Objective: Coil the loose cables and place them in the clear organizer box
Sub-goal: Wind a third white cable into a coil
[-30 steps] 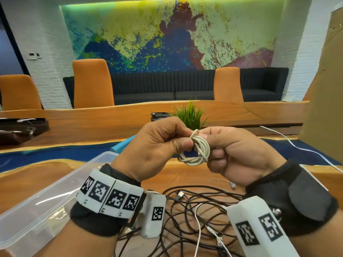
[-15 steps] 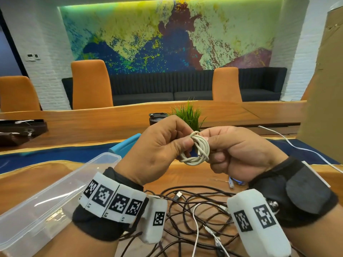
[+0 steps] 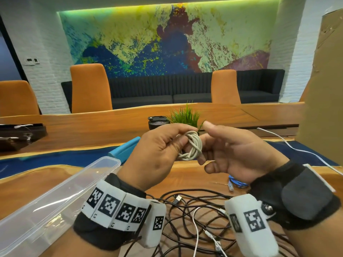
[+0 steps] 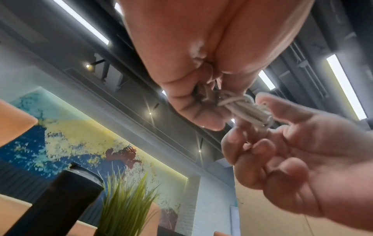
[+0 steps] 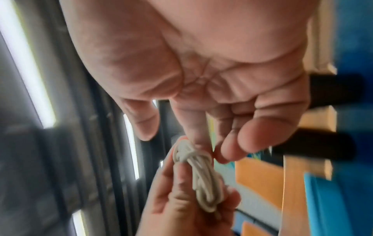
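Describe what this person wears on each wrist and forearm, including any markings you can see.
Both hands are bare. The left wrist wears a black wrap with a band of white blocks printed with black square codes. The right wrist wears a black strapped wrap. A white coded block hangs beneath each.

I am seeing my right hand spreading loosely, its fingertips touching the top of the coiled white cable. My left hand is pinching that coil from below. The background is blurring heavily.
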`<act>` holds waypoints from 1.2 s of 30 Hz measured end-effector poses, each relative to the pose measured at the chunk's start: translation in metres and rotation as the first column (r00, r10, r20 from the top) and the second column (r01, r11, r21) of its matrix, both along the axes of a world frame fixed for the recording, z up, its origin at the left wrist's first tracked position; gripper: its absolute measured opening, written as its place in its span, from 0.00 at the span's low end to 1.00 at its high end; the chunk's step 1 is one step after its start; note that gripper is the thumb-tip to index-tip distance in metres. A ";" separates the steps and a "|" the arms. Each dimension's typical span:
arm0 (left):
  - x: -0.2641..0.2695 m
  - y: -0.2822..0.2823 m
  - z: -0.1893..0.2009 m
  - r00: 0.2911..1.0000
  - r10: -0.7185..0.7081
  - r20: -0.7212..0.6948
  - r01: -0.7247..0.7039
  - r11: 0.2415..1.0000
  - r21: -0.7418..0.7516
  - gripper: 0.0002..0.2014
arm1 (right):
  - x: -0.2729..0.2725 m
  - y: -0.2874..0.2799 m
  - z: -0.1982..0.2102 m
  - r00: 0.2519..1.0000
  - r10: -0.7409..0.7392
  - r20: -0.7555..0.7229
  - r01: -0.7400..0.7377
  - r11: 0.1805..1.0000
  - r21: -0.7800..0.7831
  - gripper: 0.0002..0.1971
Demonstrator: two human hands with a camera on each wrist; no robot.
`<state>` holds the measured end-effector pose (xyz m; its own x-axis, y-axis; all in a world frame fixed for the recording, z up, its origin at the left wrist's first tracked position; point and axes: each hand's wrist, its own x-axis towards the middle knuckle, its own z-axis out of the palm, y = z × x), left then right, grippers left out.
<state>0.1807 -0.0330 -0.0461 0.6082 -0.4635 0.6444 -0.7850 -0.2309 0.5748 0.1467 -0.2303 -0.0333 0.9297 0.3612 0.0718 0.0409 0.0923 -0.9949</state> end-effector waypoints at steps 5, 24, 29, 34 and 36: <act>0.000 -0.003 -0.003 0.986 0.144 0.081 -0.144 0.990 -0.009 0.12 | -0.012 0.018 0.005 0.897 -0.200 0.394 0.322 0.906 -0.275 0.15; -0.015 -0.016 -0.001 0.989 0.117 0.088 -0.106 0.987 -0.121 0.08 | -0.014 0.002 0.016 0.761 -0.180 0.624 0.487 0.793 -0.366 0.05; -0.015 -0.007 0.011 0.989 0.148 -0.014 -0.145 0.980 0.138 0.16 | -0.020 -0.053 0.037 0.762 -0.390 0.516 0.573 0.777 -0.260 0.08; -0.020 0.002 0.017 0.978 0.205 0.023 -0.196 0.889 0.414 0.25 | -0.014 -0.138 0.039 0.715 -0.599 0.361 0.699 0.624 -0.348 0.06; -0.020 0.001 0.013 0.977 0.214 -0.003 -0.186 0.858 0.478 0.21 | -0.008 -0.163 0.022 0.742 -0.607 0.286 0.648 0.536 -0.541 0.04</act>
<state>0.1603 -0.0321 -0.0332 0.7480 -0.5685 0.3425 -0.6637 -0.6341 0.3968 0.1388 -0.3934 -0.0112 0.9360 -0.3280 0.1273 -0.0837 -0.5591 -0.8248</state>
